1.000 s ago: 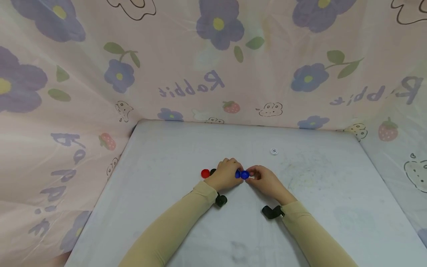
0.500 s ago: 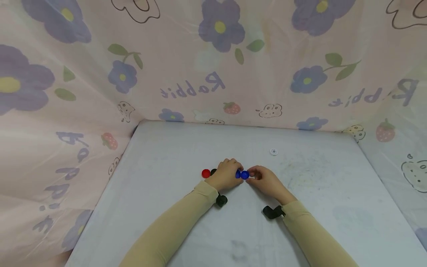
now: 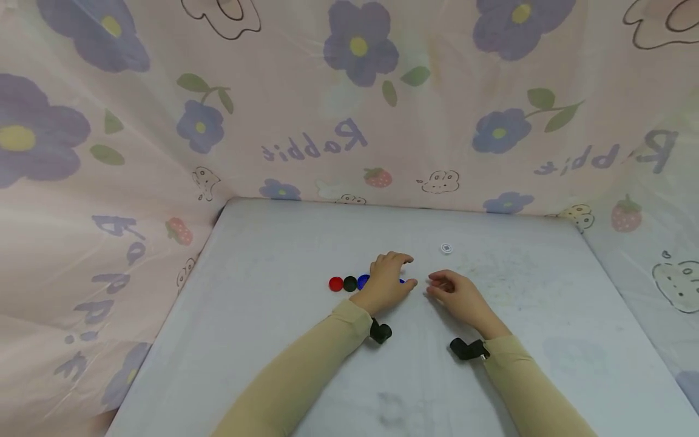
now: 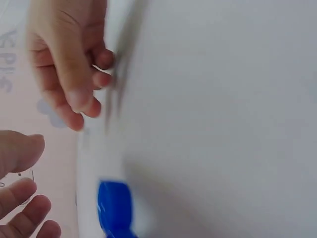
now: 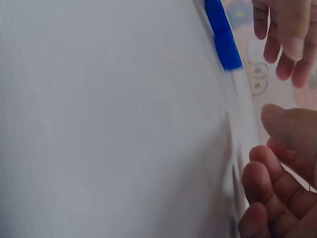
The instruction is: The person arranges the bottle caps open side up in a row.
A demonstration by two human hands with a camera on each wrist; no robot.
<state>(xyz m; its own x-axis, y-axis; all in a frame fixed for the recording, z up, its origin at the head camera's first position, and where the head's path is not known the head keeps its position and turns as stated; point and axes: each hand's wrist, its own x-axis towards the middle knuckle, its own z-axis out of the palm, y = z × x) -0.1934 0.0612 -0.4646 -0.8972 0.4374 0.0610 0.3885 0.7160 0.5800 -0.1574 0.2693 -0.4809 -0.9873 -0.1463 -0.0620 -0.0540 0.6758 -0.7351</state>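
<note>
A row of bottle caps lies on the table: a red cap (image 3: 335, 284) at the left end, a dark green cap (image 3: 350, 283) beside it, then a blue cap (image 3: 363, 281) partly under my left hand (image 3: 386, 280). Farther right, a sliver of another blue cap (image 3: 401, 281) shows between my left thumb and fingers, which are spread and apart from it. My right hand (image 3: 461, 297) hovers to the right of the row, fingers loosely bent, holding nothing. In the right wrist view, two blue caps, the nearer cap (image 5: 228, 51) and another cap (image 5: 215, 15), sit end to end.
A small white round disc with a printed mark (image 3: 446, 249) lies farther back on the white table (image 3: 273, 255). Patterned curtain (image 3: 306, 91) rises behind the table and along both sides. A black wrist camera (image 3: 380, 331) hangs under the left wrist, another black camera (image 3: 468, 349) under the right.
My right hand has let go of the end blue cap and drawn away rightward. My left hand has spread its fingers and shifted right, uncovering the green cap and part of a blue one.
</note>
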